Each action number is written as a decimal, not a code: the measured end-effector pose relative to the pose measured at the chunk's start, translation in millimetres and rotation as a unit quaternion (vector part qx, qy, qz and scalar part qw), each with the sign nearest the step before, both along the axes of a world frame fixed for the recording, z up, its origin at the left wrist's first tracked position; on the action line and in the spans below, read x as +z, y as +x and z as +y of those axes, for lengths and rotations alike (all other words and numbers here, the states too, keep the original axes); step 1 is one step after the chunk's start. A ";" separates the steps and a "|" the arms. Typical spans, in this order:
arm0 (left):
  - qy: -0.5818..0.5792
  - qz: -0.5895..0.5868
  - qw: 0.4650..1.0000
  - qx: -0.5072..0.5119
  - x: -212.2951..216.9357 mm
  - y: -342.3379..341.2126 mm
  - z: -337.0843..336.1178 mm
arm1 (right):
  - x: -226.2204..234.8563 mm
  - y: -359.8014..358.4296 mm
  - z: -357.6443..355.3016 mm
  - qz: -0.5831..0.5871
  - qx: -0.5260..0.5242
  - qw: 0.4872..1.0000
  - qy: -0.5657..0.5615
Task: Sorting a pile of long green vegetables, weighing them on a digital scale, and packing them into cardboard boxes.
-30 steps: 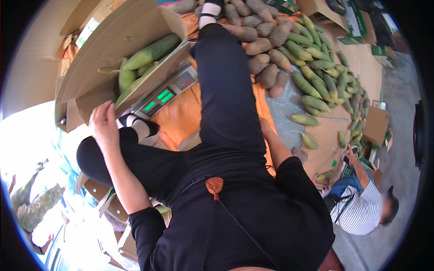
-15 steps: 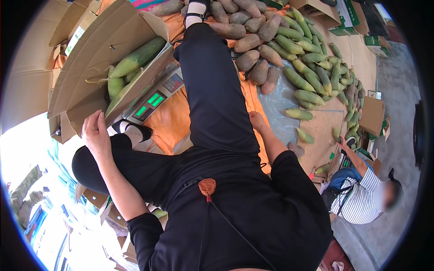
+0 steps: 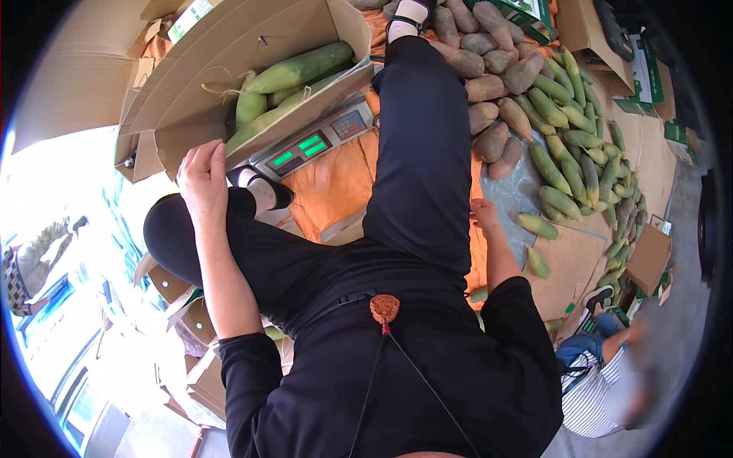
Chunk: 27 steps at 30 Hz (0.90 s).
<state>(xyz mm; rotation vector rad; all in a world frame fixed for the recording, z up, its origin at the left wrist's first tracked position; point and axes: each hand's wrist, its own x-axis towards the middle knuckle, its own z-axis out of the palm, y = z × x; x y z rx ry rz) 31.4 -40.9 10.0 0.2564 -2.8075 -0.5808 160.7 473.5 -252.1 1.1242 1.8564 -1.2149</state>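
Note:
My left hand point(image 3: 203, 182) is closed on the near corner of an open cardboard box point(image 3: 182, 126), thumb and fingers over its rim. Inside the box lie several long green radishes point(image 3: 299, 67), one with a thin stringy root. The box sits on a digital scale point(image 3: 347, 127) with lit green displays, which shows along the box's near right side. My right hand point(image 3: 484, 215) hangs beside my right thigh, its fingers loosely bent and apart, with nothing visible in them. Closest to it are a loose green radish point(image 3: 537, 226) and a clear plastic sheet point(image 3: 513, 200).
A heap of green radishes point(image 3: 561, 172) spreads to the right, next to brownish-red roots point(image 3: 504, 72). Orange sheeting point(image 3: 324, 183) covers the floor between my legs. Cartons point(image 3: 649, 258) stand at the right edge. A person in a striped shirt point(image 3: 592, 397) is at the lower right.
The whole view has shifted, so the box, scale and heap appear farther right. My left hand stays on the box corner. The other person's hand has moved away from the heap.

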 end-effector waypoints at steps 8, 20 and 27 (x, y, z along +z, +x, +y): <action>0.027 -0.001 1.000 0.002 -3.6 -3.3 4.0 | -3.8 -16.7 18.5 0.018 -0.030 0.999 0.017; 0.034 -0.037 0.998 0.032 -0.7 -8.4 9.6 | -8.3 -48.4 40.1 0.032 -0.030 0.998 0.047; 0.038 -0.014 0.999 -0.005 -8.7 -10.3 12.5 | -7.9 -60.8 40.9 0.069 -0.030 0.997 0.011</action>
